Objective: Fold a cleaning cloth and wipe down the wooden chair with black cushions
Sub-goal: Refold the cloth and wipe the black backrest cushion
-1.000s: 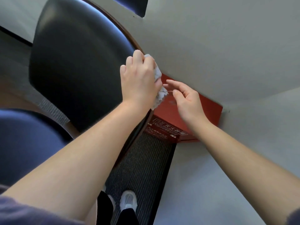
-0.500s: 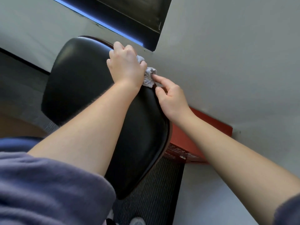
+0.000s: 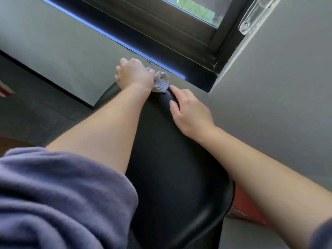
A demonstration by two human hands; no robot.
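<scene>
The chair's black cushioned back [image 3: 172, 159] fills the lower middle of the head view, seen from above. My left hand [image 3: 133, 75] grips a crumpled pale grey cloth [image 3: 160, 82] and holds it on the far top edge of the chair back. Just right of the cloth, my right hand [image 3: 188, 108] rests on the rim of the chair back, with its fingers straight and its forefinger close to the cloth. The wooden frame is hidden in this view.
A grey wall [image 3: 59, 51] and a dark window sill [image 3: 161, 49] lie just beyond the chair back. A red box [image 3: 249, 211] stands on the floor behind my right forearm. Dark carpet [image 3: 36, 112] is at the left.
My left hand has moved the cloth along the rim to the far top edge of the chair back, and my right hand has followed. My view has tilted up toward the window.
</scene>
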